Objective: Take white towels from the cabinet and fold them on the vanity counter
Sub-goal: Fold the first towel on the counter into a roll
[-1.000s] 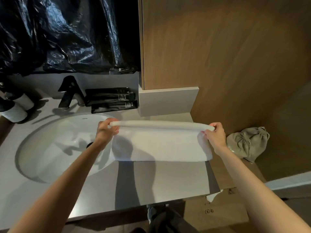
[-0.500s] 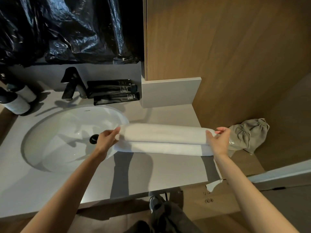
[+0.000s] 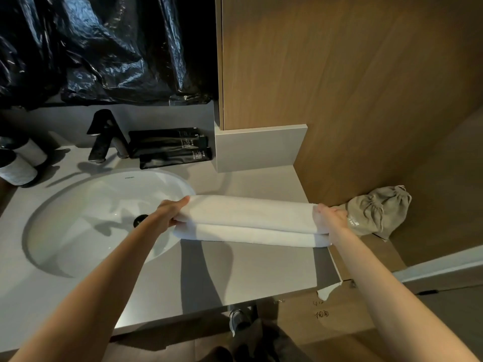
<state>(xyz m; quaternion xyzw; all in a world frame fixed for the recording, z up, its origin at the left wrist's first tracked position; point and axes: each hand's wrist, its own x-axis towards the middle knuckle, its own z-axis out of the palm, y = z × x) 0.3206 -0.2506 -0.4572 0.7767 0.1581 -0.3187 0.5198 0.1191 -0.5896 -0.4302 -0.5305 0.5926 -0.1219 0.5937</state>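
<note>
Left grip [image 3: 167,216] curled round the left end of the long white folded cloth towel [image 3: 248,218], thumb laid along the top layer, fingers tucked beneath it. Right grip [image 3: 333,218] clasped on the opposite end, thumb up on the top fold, fingers hidden behind the cloth. Towel stretched level between the two, doubled into two stacked layers, lying on the pale grey stone surface [image 3: 235,273] just right of the white oval sink basin [image 3: 86,231], left end overhanging the basin's rim.

Behind the sink, an angular black faucet [image 3: 104,137]; right of that, three flat black tubes [image 3: 170,148] side by side. Left of the sink, two white cylinders with dark tops [image 3: 18,165]. Far right of the sink, past the right grip, a beige drawstring fabric bag [image 3: 379,210] against the brown wooden panel [image 3: 366,87]. Above and behind the sink, crumpled black plastic sheeting [image 3: 104,48].
</note>
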